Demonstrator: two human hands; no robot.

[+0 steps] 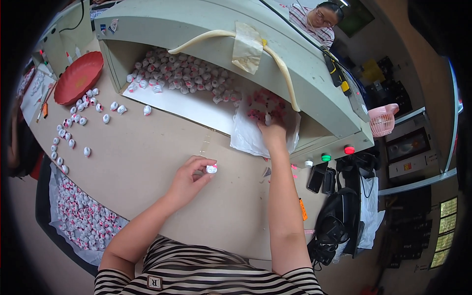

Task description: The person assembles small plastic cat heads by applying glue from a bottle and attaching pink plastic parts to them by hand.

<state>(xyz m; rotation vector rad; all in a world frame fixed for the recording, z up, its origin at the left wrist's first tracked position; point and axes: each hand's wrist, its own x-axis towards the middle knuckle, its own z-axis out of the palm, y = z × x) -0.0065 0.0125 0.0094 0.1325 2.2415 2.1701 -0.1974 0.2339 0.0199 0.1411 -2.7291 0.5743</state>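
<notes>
My left hand [191, 179] is closed over the middle of the table, pinching a small white piece [211, 169] with pink on it between thumb and fingers. My right hand [271, 132] reaches under the grey machine housing [196, 54], over a white plastic sheet [246, 135]. Small dark pink bits [258, 105] lie on that sheet, just beyond the fingers. Something whitish shows at the right fingertips, and I cannot make out whether they grip it. Left of the sheet, a heap of small white pieces with pink marks [182, 73] fills the opening of the housing.
More white pieces [81, 110] are scattered at the left beside a red bowl [78, 77]. A lined bin of similar pieces [83, 211] stands at lower left. Phones [317, 177], an orange lighter [303, 209] and a black bag [339, 216] lie at right. A person [317, 22] is across the machine.
</notes>
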